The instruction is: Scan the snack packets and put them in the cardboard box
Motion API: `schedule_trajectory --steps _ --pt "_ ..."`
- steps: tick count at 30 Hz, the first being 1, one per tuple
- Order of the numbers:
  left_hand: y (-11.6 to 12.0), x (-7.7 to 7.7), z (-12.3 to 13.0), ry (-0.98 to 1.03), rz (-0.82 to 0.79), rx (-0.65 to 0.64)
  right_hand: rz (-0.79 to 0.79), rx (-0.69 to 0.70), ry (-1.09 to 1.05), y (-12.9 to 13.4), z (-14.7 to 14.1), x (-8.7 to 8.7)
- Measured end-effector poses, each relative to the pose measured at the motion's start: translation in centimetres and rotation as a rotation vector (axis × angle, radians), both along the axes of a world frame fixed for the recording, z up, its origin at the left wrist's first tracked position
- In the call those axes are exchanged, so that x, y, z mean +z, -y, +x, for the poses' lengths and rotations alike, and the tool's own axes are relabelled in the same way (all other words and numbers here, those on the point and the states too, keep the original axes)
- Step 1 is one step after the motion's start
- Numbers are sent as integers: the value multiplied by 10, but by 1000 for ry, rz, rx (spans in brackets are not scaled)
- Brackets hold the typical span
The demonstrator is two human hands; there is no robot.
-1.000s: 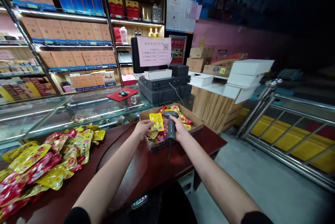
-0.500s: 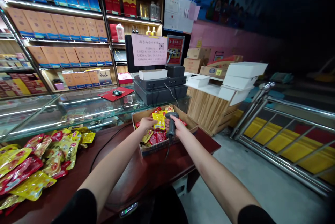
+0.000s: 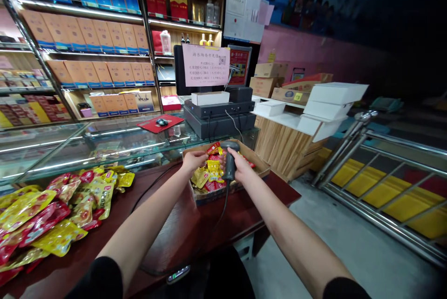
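Note:
My right hand [image 3: 238, 165] is wrapped round a dark handheld barcode scanner [image 3: 230, 164], its head up and its cable trailing down. Below and around the scanner is a shallow cardboard box [image 3: 257, 163] of small red, yellow and gold snack packets. One bright yellow snack packet [image 3: 215, 169] lies on the pile, left of the scanner. Over the box's left side, my left hand [image 3: 194, 161] has its fingers drawn together, the tips by a red packet [image 3: 213, 148]. Whether anything is between them is hidden.
A heap of snack packets [image 3: 57, 213] covers the left of the dark red table [image 3: 167, 234]. Behind stand a glass counter [image 3: 115, 140], a cash drawer [image 3: 220, 122] and a monitor with a pink notice [image 3: 206, 66]. A metal railing [image 3: 387, 182] runs along the right.
My left hand has moved left, away from the yellow packet, which now lies in the box. My right hand still holds the scanner. The whole view has shifted slightly.

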State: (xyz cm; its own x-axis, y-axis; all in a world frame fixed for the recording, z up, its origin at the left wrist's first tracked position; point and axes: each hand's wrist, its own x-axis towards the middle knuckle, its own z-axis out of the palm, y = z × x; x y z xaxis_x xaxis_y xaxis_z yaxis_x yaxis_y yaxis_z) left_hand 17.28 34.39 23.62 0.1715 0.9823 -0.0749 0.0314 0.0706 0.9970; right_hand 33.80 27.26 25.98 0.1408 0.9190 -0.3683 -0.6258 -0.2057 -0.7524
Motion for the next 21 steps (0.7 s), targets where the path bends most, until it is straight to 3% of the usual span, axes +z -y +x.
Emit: schedule_trajectory --steps 4,9,13,21 --pt "19 10 -39 66 47 16 59 141 22 15 -36 9" --pt "60 15 -107 100 85 49 98 316 35 33 -98 2" --pt "87 5 -160 67 131 127 114 396 72 44 -152 -8" --pt "137 -26 -259 -26 147 401 88 606 52 58 -240 -29"
